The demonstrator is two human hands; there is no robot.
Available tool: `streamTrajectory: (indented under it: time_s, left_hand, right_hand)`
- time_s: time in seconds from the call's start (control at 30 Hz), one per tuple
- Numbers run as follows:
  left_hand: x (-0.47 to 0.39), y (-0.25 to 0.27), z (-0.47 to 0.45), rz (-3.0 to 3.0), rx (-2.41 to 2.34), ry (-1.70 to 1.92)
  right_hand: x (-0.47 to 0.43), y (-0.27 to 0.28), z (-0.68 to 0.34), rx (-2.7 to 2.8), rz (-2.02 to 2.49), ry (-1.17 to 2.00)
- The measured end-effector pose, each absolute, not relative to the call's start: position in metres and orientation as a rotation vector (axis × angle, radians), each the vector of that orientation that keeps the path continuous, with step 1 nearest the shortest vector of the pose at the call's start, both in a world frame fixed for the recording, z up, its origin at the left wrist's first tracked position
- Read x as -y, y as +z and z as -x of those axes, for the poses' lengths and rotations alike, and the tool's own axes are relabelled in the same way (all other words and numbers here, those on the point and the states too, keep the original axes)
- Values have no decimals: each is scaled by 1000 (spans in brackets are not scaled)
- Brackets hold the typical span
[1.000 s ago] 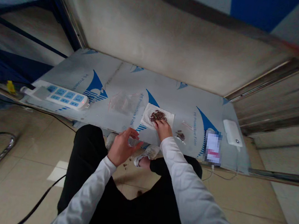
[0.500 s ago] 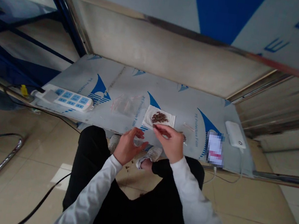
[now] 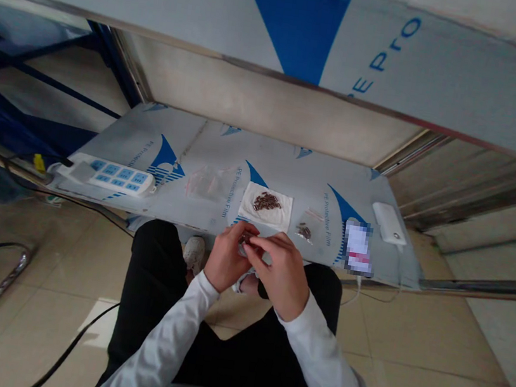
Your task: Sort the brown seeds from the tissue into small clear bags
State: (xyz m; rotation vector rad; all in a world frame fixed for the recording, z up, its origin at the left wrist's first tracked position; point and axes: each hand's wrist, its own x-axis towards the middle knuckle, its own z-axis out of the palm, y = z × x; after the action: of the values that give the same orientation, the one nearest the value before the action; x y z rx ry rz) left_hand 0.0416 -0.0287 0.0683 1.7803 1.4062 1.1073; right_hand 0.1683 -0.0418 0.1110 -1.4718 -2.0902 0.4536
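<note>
Just off the table's front edge, my two hands meet. A small clear plastic bag is held in my left hand, its fingers curled round it. My right hand reaches over with thumb and fingers pinched at the bag; what they hold is too small to make out. Beyond the hands, a white cloth or tissue bears a pile of small brown pieces. To its right lies a clear zip bag with some small dark pieces in it. Flat clear bags lie to the left.
A white power strip with blue sockets lies at the table's left. At the right are a phone and a white power bank with cables. An upper shelf overhangs the film-covered table.
My right hand has moved back from beside the brown pile to meet my left hand at the bag. The view has shifted slightly, with more of the upper shelf showing.
</note>
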Motion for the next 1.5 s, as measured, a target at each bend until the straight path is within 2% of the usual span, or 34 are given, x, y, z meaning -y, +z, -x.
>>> streamTrajectory:
  time_s: [0.13, 0.27, 0.5, 0.6, 0.87, 1.07, 1.27, 1.5]
  left_hand:
    - [32, 67, -42, -1807, -1352, 1113]
    - [34, 65, -41, -1807, -1327, 1136]
    - [46, 73, -25, -1601, -1120, 1163]
    - [50, 77, -17, -1355, -999, 1179]
    - [57, 76, -26, -1103, -1133, 1314]
    - [57, 78, -25, -1146, -1100, 1241]
    - [55, 78, -25, -1295, -1144, 1168]
    - [59, 76, -35, -1267, -1095, 1114]
  right_hand:
    - [40, 126, -172, 2326, 1493, 518]
    - [42, 129, -177, 2305, 1381, 671]
    - [42, 133, -198, 2118, 1283, 745]
    - [42, 137, -205, 2038, 1264, 920]
    - [52, 111, -194, 1481, 1298, 1227]
    - [55, 101, -188, 1402, 1264, 1204]
    - [60, 98, -187, 1248, 1247, 1340]
    - [73, 86, -194, 1273, 1295, 1231]
